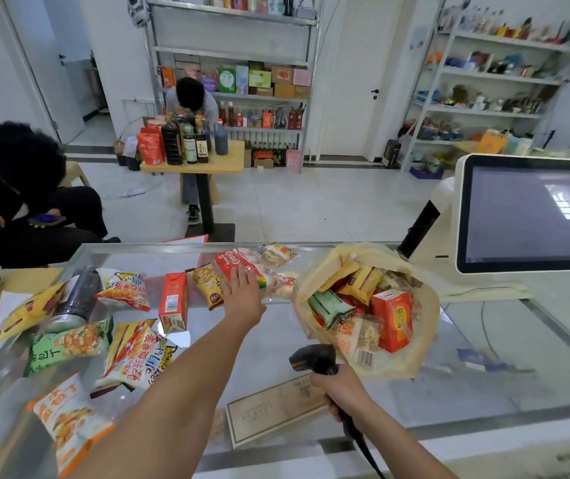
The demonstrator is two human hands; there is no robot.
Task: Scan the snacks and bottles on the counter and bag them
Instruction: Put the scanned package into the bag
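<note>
Several snack packs lie on the glass counter (pixel 483 340). My left hand (pixel 243 292) stretches forward with straight fingers, over a red and white candy bag (pixel 242 262). A yellow snack pack (pixel 207 283) and a red carton (pixel 173 302) lie just left of it. A dark bottle (pixel 81 299) lies on its side at the left. My right hand (pixel 344 388) grips the handle of a black barcode scanner (pixel 312 357), near the counter's front. A tan plastic bag (pixel 418 354) stands open at the right, with several snacks and a red carton (pixel 392 323) inside.
A white register screen (pixel 532 212) stands at the right end of the counter. A paper sheet (pixel 273 409) shows under the glass. A seated person in black (pixel 17 188) is at the left; another person (pixel 192 98) bends behind a small table with bottles (pixel 190 140).
</note>
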